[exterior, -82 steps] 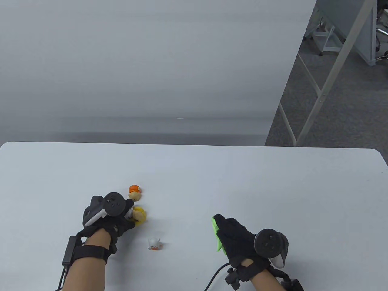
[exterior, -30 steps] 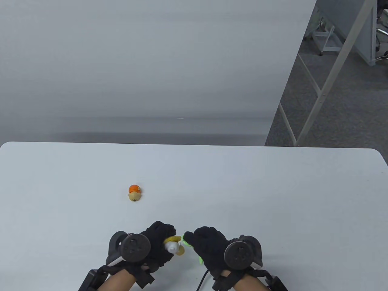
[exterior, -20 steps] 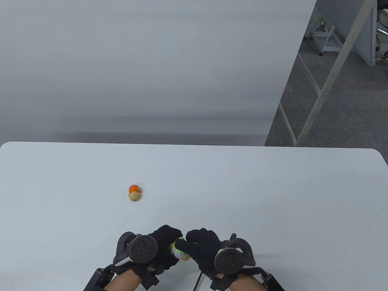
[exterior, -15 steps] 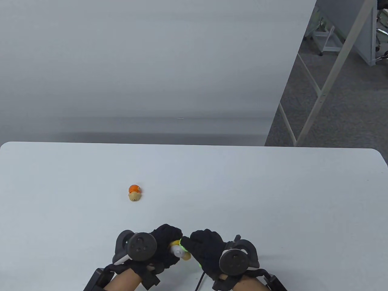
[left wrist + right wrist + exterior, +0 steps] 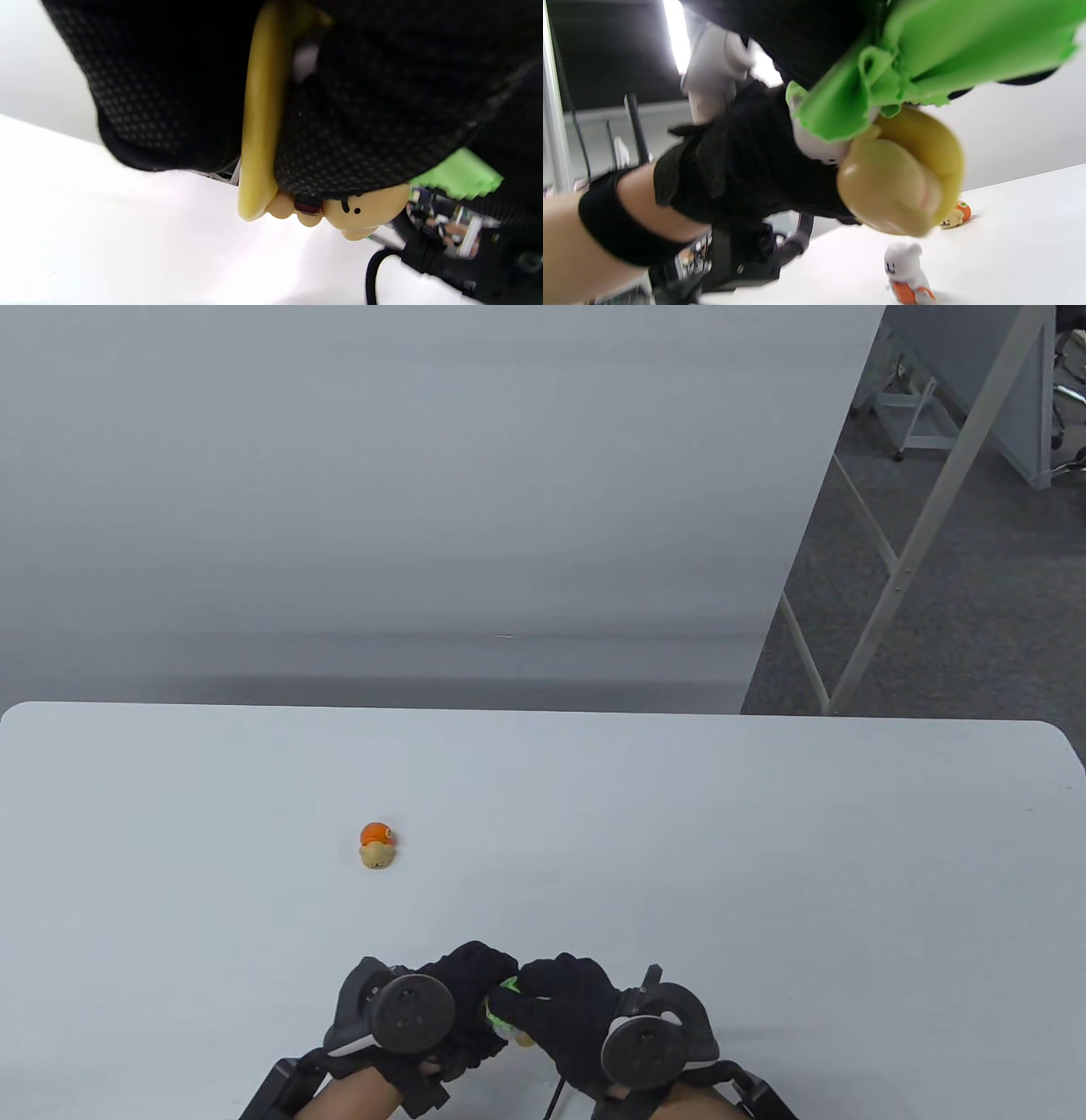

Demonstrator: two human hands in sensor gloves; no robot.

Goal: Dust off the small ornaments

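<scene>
Both hands have drifted a bit closer together since half a second ago. Left hand (image 5: 462, 1014) grips the yellow figurine (image 5: 903, 178) just off the table (image 5: 764, 857), and the right hand (image 5: 564, 1010) pinches the green cloth (image 5: 916, 55), pressing it onto the figurine's top. White ghost ornament (image 5: 905, 271) stands right under the grip, I think, while the orange ornament (image 5: 377, 845) sits well beyond it.
</scene>
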